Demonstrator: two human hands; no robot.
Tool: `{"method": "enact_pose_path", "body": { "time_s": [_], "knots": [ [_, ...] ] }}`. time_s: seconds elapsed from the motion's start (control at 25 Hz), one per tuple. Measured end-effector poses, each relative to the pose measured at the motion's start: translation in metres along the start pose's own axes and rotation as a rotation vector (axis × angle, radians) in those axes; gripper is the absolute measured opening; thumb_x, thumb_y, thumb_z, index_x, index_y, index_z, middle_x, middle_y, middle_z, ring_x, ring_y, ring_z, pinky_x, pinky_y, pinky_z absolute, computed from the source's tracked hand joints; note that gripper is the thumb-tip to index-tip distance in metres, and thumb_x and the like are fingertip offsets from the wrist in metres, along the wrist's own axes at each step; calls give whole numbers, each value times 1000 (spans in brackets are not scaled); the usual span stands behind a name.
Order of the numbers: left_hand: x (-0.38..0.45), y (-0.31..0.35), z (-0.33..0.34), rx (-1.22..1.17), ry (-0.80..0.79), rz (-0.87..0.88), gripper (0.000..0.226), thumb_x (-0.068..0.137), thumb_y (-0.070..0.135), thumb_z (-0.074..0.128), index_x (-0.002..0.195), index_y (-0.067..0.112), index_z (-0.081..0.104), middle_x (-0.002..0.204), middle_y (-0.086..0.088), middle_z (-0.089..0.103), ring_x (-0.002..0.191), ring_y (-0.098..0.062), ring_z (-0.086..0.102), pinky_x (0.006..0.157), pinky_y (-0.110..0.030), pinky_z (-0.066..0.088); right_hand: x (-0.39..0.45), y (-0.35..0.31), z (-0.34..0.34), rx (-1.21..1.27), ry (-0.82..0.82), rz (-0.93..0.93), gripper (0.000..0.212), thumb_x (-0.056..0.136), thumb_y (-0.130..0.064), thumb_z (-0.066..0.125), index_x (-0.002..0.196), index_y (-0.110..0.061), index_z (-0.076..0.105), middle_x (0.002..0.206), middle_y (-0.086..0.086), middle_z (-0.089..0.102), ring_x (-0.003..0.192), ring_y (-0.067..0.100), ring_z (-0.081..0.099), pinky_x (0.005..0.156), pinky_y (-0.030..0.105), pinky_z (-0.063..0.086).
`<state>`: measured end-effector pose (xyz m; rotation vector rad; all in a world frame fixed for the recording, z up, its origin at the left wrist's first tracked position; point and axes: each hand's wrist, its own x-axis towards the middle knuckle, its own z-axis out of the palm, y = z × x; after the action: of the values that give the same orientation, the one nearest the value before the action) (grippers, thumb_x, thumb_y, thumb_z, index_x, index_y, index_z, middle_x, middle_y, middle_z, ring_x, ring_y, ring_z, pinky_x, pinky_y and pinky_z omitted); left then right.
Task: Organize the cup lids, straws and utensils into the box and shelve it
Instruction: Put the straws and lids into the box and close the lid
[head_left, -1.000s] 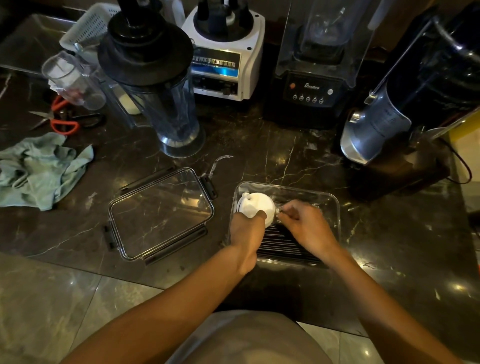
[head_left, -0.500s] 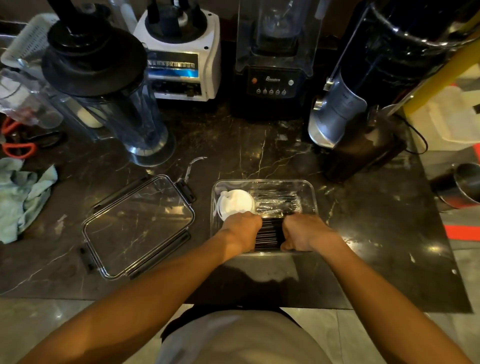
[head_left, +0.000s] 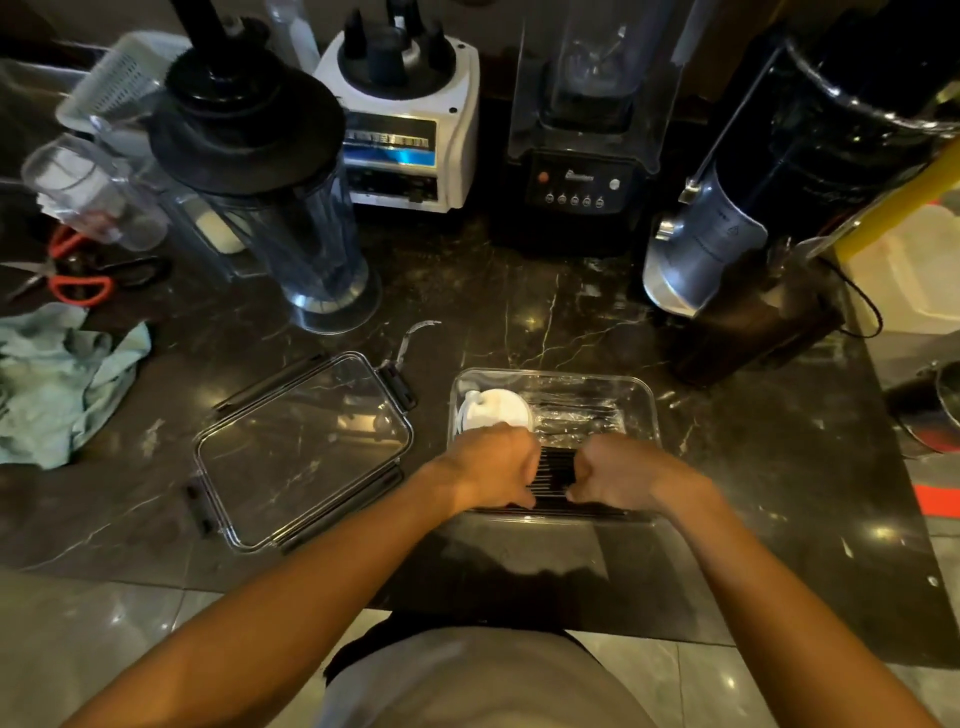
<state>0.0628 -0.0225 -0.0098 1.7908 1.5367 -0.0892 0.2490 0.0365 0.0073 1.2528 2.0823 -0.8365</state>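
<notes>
A clear plastic box (head_left: 648, 400) stands on the dark marble counter near its front edge. Inside it lie white cup lids (head_left: 496, 408) at the back left, wrapped utensils (head_left: 576, 413) at the back right and a row of black straws (head_left: 555, 470) along the front. My left hand (head_left: 491, 470) and my right hand (head_left: 615, 470) are both inside the box, fingers curled down onto the straws from either side. Whether the fingers close round the straws is hidden. The box's clear lid (head_left: 304, 447) with black clips lies flat to the left.
Behind the box stand a blender jar (head_left: 291, 234), a white blender base (head_left: 410, 135), a black blender (head_left: 582, 171) and a dark machine (head_left: 753, 234). A green cloth (head_left: 57, 384) and red scissors (head_left: 72, 275) lie at the left. A metal pot (head_left: 935, 410) sits lower right.
Both hands moved from the lids and utensils at the back of the box down to the black straws at its front. The camera shifted.
</notes>
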Motion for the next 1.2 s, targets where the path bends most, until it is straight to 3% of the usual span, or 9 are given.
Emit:
{"method": "enact_pose_path", "body": {
  "time_s": [0.12, 0.2, 0.28, 0.44, 0.64, 0.88, 1.0, 1.2],
  "knots": [
    [-26, -33, -28, -134, 231, -49, 30, 82, 40, 82, 103, 25, 66, 105, 2, 71, 95, -20, 68, 78, -34, 54, 5, -37, -27, 155, 279, -122, 16, 90, -41, 72, 84, -27, 68, 81, -8, 69, 77, 11, 65, 72, 39, 55],
    [-47, -63, -42, -232, 418, -115, 36, 80, 40, 84, 107, 22, 67, 99, 1, 72, 92, -21, 71, 78, -36, 58, 18, -72, -37, 326, 463, -197, 15, 91, -40, 71, 99, -28, 71, 94, -8, 72, 88, 11, 67, 78, 39, 56],
    [-66, -91, -50, -298, 552, -212, 46, 79, 43, 85, 117, 23, 68, 110, 1, 72, 98, -18, 71, 83, -36, 58, 32, -105, -41, 438, 527, -270, 33, 91, -40, 72, 121, -26, 69, 116, -5, 71, 106, 13, 65, 90, 37, 54],
    [-107, -145, -43, -443, 694, -369, 67, 74, 48, 88, 131, 23, 66, 127, -4, 67, 114, -23, 67, 96, -44, 56, 65, -168, -33, 282, 527, -395, 55, 89, -38, 73, 139, -21, 59, 137, 3, 61, 126, 21, 56, 103, 36, 47],
    [-141, -192, -9, -555, 803, -714, 82, 78, 53, 82, 146, 18, 53, 143, -16, 54, 131, -35, 55, 109, -49, 48, 98, -211, 1, 106, 328, -445, 73, 89, -38, 75, 153, -23, 43, 158, 5, 39, 146, 24, 32, 114, 34, 30],
    [-173, -222, 19, -488, 720, -858, 84, 88, 44, 77, 158, 28, 34, 156, -15, 36, 143, -38, 38, 116, -55, 39, 121, -234, 45, -272, 268, -504, 92, 85, -46, 76, 160, -34, 24, 171, 4, 14, 156, 31, 4, 124, 55, 14],
    [-179, -226, 26, -517, 707, -904, 79, 90, 37, 75, 155, 17, 35, 149, -19, 41, 138, -39, 41, 112, -52, 42, 128, -237, 59, -282, 186, -453, 95, 86, -49, 75, 160, -39, 17, 172, 2, 4, 156, 30, -5, 124, 58, 9],
    [-180, -245, 30, -742, 763, -978, 55, 96, 25, 70, 139, -1, 46, 140, -24, 49, 129, -42, 51, 109, -49, 48, 132, -234, 63, -230, 138, -415, 89, 87, -54, 69, 160, -38, 21, 172, 0, -1, 156, 27, -8, 124, 58, 10]
  ]
}}
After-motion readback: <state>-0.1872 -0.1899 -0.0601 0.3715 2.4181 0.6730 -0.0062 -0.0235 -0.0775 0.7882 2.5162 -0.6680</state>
